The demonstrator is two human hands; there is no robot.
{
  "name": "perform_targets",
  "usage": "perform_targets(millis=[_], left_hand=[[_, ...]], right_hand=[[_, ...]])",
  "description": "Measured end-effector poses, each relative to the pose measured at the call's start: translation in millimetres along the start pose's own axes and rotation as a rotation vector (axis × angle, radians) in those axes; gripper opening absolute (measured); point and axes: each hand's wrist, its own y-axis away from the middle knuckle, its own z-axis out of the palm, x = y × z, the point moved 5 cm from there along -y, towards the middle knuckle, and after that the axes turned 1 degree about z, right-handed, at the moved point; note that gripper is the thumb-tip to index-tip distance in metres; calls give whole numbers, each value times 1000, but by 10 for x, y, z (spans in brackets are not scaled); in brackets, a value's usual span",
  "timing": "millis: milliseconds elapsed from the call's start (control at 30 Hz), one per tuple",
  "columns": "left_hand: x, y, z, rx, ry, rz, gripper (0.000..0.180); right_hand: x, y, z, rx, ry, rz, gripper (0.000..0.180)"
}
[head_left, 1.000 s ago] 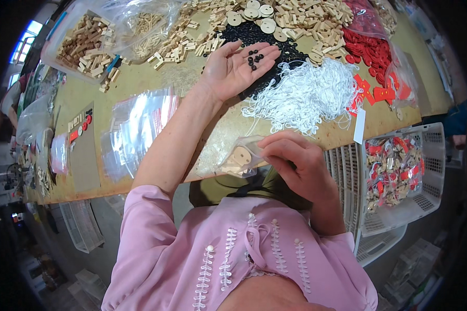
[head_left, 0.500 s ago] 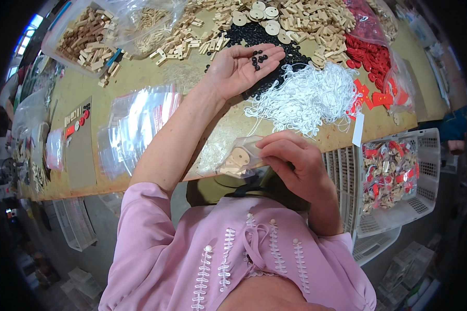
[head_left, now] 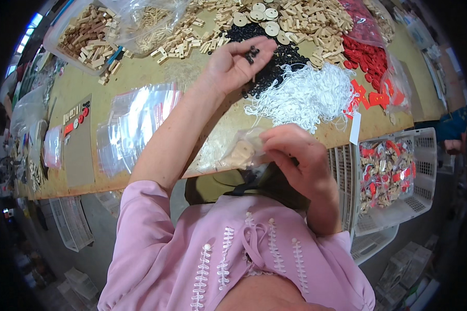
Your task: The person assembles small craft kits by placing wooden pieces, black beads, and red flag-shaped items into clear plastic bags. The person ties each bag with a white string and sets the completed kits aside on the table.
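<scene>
My left hand (head_left: pixel 229 68) is palm up over the pile of small black beads (head_left: pixel 285 58). Several black beads (head_left: pixel 251 54) lie cupped in its palm near the finger bases. Closer to me, at the table's front edge, my right hand (head_left: pixel 301 155) pinches the top of a small clear plastic bag (head_left: pixel 255 139). Inside the bag are pale wooden pieces (head_left: pixel 242 150), one of them rounded; the film blurs the rest. A heap of white looped strings (head_left: pixel 308 96) lies just beyond my right hand.
Wooden blocks and discs (head_left: pixel 316 31) cover the far table. Red pieces (head_left: pixel 366 57) lie at the right. Flat clear bags (head_left: pixel 135 124) and a sample card (head_left: pixel 80 160) lie at the left. A white crate (head_left: pixel 425 179) with filled bags stands at the lower right.
My left fingers have curled a little, and the beads have gathered closer together in the palm. My right hand has raised the bag slightly.
</scene>
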Motion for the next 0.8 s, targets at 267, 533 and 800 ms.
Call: perform_targets(millis=[267, 533, 800], left_hand=[[155, 645, 713, -138, 14, 167, 41], [-243, 1053, 982, -74, -395, 436, 51], [-362, 1122, 949, -11, -690, 613, 58]], right_hand=[[-218, -283, -53, 211, 439, -30, 12], [-279, -384, 218, 295, 621, -47, 18], [-244, -381, 283, 299, 595, -87, 18]])
